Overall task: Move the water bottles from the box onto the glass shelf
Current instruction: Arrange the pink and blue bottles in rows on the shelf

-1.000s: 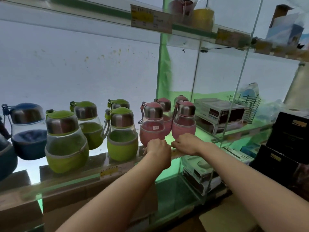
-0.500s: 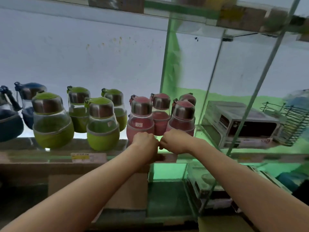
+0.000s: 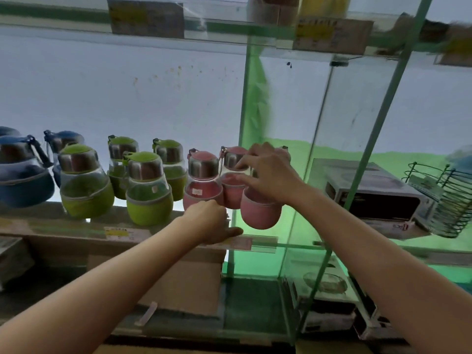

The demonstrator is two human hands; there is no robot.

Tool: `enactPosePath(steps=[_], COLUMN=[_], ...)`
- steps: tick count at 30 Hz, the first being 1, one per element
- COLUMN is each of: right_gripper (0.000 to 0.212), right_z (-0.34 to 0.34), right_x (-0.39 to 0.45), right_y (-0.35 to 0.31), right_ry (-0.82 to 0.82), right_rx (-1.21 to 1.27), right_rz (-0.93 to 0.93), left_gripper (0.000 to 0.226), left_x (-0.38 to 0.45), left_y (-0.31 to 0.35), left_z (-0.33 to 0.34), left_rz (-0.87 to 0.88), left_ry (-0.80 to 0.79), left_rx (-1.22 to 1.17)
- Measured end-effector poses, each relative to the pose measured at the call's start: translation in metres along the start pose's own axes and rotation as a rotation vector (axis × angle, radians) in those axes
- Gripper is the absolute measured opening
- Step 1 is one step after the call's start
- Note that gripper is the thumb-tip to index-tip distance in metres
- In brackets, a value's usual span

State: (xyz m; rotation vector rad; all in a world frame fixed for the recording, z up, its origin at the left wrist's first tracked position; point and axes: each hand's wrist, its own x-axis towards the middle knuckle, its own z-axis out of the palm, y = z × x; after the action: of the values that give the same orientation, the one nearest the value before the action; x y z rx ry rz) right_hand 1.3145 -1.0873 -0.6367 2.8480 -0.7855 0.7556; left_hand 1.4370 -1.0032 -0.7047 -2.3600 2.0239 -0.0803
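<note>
A: Risen off the shelf edge since a second ago — right hand (image 3: 268, 175), now clamped over the neck and cap of the front-right pink bottle (image 3: 260, 210). Fingers curled round it, thumb side hidden.

B: And the other? Bottle resting or lifted?

A: Left hand (image 3: 208, 221) low, fingers flat along the front edge of the glass shelf (image 3: 263, 242), gripping nothing visible. Bottle upright, long axis vertical, directly beneath the right hand; base seemingly just above or barely on the shelf lip — cannot tell which.

B: Neighbours?

A: Front-left pink bottle (image 3: 203, 180) just beside, rear pink bottle (image 3: 231, 185) touching or nearly so behind. Green bottles (image 3: 148, 190) further left, blue bottles (image 3: 24, 172) at far left. Boxed appliance (image 3: 370, 192) and wire rack (image 3: 444, 200) past the glass divider, right compartment.

B: Next call?

A: Probably a small nudge back and down, settling it level with the front-left one. Right hand nearer and already holding; left merely steadying. No source box identifiable.
</note>
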Motion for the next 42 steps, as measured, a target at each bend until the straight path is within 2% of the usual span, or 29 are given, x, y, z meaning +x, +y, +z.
enactPosePath(steps=[3,5,9,13,17,19,22,23,25,27,29,32,35,38,42], right_gripper=[0.069,0.076,0.069,0.059,0.060,0.051,0.027,0.025,0.048,0.063,0.064,0.072,0.056,0.043,0.057], right_z=[-0.003,0.003,0.008,-0.003,-0.010,-0.019,-0.030,-0.030,-0.022,-0.011,-0.003,0.007,0.009,0.002,-0.003], right_x=[0.001,0.002,0.003,0.004,0.009,0.014,0.025,0.028,0.036,0.045,0.054,0.067,0.071,0.073,0.073], right_y=[0.022,0.032,0.041,0.052,0.056,0.058,0.070,0.074,0.083,0.087,0.086,0.086,0.086,0.086,0.096], right_ry=[-0.071,-0.154,-0.182,-0.299,-0.380,-0.379,-0.208,-0.142,-0.127,-0.244,-0.336,-0.368,-0.369,-0.463,-0.500], right_rx=[-0.086,-0.021,0.236,0.475,0.508,0.478,0.519,0.498,0.375,0.266,0.213,0.000,-0.097,-0.006,0.322], right_rz=[0.180,0.271,0.304,0.361,0.370,0.376,0.563,0.631,0.697,0.654,0.613,0.558,0.498,0.423,0.434], left_gripper=[0.054,0.069,0.090,0.097,0.096,0.100,0.100,0.100,0.100,0.102,0.105,0.109,0.108,0.108,0.105], left_x=[0.012,0.023,0.039,0.055,0.060,0.059,0.057,0.056,0.056,0.056,0.056,0.058,0.059,0.059,0.058], left_y=[0.014,0.023,0.037,0.039,0.046,0.046,0.046,0.045,0.046,0.045,0.045,0.044,0.043,0.042,0.044], left_z=[0.009,0.019,0.032,0.035,0.034,0.034,0.034,0.034,0.034,0.035,0.035,0.037,0.038,0.038,0.037], left_rz=[0.011,0.014,-0.067,-0.059,0.040,0.044,0.042,0.043,0.041,0.038,0.045,0.045,0.038,0.046,0.069], left_ry=[0.199,0.234,0.306,0.294,0.267,0.282,0.278,0.277,0.277,0.285,0.292,0.299,0.296,0.275,0.274], left_rx=[-0.256,-0.478,-0.924,-1.183,-1.243,-1.290,-1.313,-1.312,-1.307,-1.306,-1.306,-1.307,-1.294,-1.279,-1.258])
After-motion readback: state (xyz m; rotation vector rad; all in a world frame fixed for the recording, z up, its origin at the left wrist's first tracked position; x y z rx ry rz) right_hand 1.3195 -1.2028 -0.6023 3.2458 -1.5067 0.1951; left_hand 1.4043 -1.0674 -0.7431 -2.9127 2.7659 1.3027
